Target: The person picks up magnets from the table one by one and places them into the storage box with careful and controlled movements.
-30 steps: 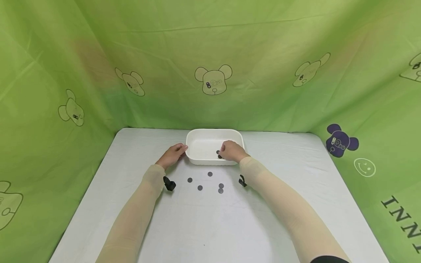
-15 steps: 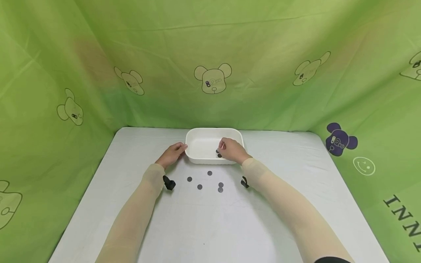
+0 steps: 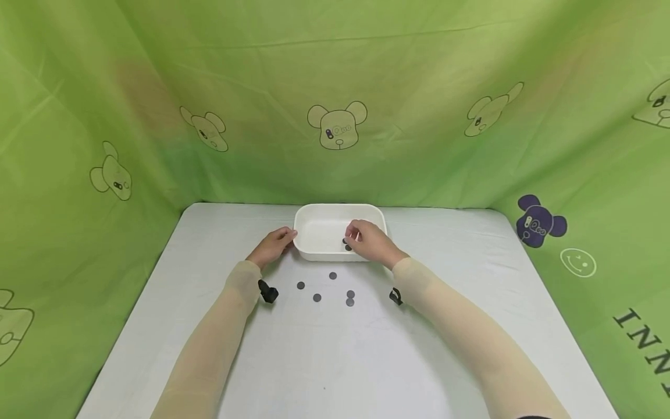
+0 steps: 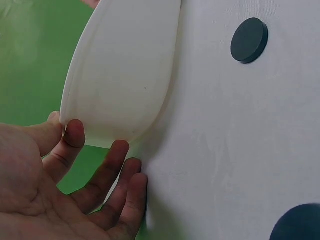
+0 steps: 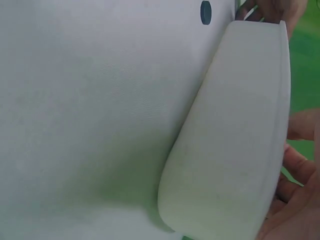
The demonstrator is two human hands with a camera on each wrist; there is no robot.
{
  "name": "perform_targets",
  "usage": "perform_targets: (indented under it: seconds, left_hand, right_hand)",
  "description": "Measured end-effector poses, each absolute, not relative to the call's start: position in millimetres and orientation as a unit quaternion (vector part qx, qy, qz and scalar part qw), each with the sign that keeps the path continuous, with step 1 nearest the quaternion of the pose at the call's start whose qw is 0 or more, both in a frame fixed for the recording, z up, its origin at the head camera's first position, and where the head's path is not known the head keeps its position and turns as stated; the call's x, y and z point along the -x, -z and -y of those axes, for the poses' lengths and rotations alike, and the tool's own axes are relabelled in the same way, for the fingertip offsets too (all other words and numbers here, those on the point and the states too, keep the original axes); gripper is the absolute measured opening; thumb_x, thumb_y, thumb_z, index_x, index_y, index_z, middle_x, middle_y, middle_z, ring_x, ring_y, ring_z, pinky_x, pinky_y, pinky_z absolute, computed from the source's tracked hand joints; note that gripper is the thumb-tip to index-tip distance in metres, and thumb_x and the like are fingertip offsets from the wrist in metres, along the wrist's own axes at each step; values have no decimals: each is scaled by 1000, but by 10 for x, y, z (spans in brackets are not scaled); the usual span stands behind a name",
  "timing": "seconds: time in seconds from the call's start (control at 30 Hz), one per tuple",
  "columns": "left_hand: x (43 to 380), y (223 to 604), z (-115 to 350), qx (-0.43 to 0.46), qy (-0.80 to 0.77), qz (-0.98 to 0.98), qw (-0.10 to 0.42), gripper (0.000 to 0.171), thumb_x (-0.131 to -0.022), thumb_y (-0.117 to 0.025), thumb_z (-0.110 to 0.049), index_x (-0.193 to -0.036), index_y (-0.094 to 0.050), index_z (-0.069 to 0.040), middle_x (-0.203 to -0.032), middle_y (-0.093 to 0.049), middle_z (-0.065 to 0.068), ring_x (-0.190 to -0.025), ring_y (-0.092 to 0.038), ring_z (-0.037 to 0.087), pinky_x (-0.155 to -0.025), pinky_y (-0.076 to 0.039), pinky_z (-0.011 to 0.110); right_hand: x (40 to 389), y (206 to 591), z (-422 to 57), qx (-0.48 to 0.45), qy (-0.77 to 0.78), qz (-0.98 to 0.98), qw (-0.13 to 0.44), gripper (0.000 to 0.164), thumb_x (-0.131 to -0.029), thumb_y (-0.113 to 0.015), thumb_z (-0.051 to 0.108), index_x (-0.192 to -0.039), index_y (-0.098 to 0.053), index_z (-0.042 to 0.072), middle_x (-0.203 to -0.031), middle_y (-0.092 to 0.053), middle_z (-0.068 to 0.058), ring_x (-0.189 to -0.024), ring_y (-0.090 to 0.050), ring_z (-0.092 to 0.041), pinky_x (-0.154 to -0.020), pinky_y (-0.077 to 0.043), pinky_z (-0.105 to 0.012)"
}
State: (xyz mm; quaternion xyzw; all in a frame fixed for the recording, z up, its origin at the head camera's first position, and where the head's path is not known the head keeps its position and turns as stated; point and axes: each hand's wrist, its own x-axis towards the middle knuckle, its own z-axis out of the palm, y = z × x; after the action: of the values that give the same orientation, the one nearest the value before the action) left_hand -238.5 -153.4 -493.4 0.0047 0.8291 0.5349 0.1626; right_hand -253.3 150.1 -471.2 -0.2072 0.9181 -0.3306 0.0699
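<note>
A white rectangular tub (image 3: 314, 256) with rounded corners stands at the far side of the table. My left hand (image 3: 270, 247) pinches its left rim between thumb and forefinger; in the left wrist view the other fingers (image 4: 120, 150) reach along its outer end. Over the tub's right half is my right hand (image 3: 370, 240), its thumb and fingertips apart with nothing seen between them. Two small dark round discs (image 3: 348, 248) lie inside the tub beside those fingertips. The tub's wall hides part of the right hand in the right wrist view.
Several more dark discs (image 3: 317, 297) lie flat on the white-covered table (image 3: 314, 355) in front of the tub; a pair of them touch or nearly touch. A green printed curtain (image 3: 251, 163) closes off the back and both sides.
My right hand's fingers have lifted slightly and parted, and its wrist has shifted right and toward me. The left hand keeps its grip on the rim. The visible discs stay put.
</note>
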Motion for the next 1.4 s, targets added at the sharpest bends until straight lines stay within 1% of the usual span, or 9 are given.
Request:
perform_targets:
  seconds: [0.27,0.43,0.5,0.6,0.73,0.93,1.17,1.3,1.4]
  left_hand:
    - [2388,4917,1538,-4,-536,-829,161,34,-115,-52,-39,-105,-62,-9,-108,-60,6,-103,-54,23,-96,-43,35]
    - [2397,4916,1540,-4,-536,-828,163,33,-115,-52,-40,-105,-62,-9,-110,-61,7,-103,-54,22,-96,-44,35]
    - [2396,4917,1537,-3,-538,-827,164,33,-115,-52,-39,-105,-62,-9,-110,-61,8,-103,-55,23,-96,-44,35]
    - [2393,4916,1535,-5,-538,-827,164,33,-115,-53,-39,-105,-63,-9,-110,-61,8,-104,-54,23,-96,-43,35]
    - [2387,4915,1538,-5,-536,-828,164,33,-115,-52,-39,-105,-63,-10,-109,-61,9,-103,-53,24,-95,-42,35]
    - [2386,4919,1542,-1,-534,-829,164,34,-115,-52,-40,-108,-64,-9,-113,-62,10,-105,-55,24,-98,-44,37]
    - [2386,4913,1539,-3,-530,-832,165,35,-115,-51,-40,-108,-63,-8,-113,-62,9,-105,-55,23,-98,-44,36]
    - [2381,4900,1537,-1,-533,-830,165,34,-115,-51,-40,-108,-63,-9,-112,-62,9,-105,-55,24,-99,-44,37]
    - [2374,4907,1531,-2,-538,-827,166,34,-115,-51,-39,-108,-63,-8,-113,-62,9,-106,-55,24,-100,-45,38]
  right_hand:
    - [2372,4563,-1551,242,336,-910,23,9,-102,-69,13,-107,-67,6,-104,-63,-9,-93,-57,-27,-85,-48,-40]
    - [2271,4523,-1582,253,339,-906,15,9,-103,-68,14,-110,-67,8,-106,-64,-6,-95,-59,-29,-85,-48,-38]
    - [2227,4512,-1587,255,343,-904,16,9,-104,-69,14,-110,-67,9,-107,-64,-5,-95,-60,-30,-84,-47,-38]
    - [2152,4501,-1587,260,346,-901,17,8,-104,-69,13,-110,-67,10,-110,-67,-3,-94,-59,-26,-83,-48,-37]
    - [2057,4503,-1581,274,347,-897,21,6,-104,-69,11,-110,-67,10,-114,-69,-3,-93,-60,-22,-85,-51,-39]
    - [1930,4527,-1600,280,335,-899,33,7,-105,-69,13,-111,-68,10,-111,-69,-2,-95,-60,-20,-88,-53,-39]
    - [1820,4616,-1686,297,322,-898,44,8,-104,-70,14,-111,-69,10,-107,-69,1,-94,-62,-21,-85,-54,-37]
    - [1801,4676,-1721,305,312,-898,52,11,-104,-69,14,-114,-70,10,-106,-68,2,-94,-62,-18,-84,-54,-35]
    - [1787,4708,-1736,311,301,-900,58,13,-104,-69,13,-116,-70,8,-104,-67,2,-95,-62,-17,-85,-54,-35]
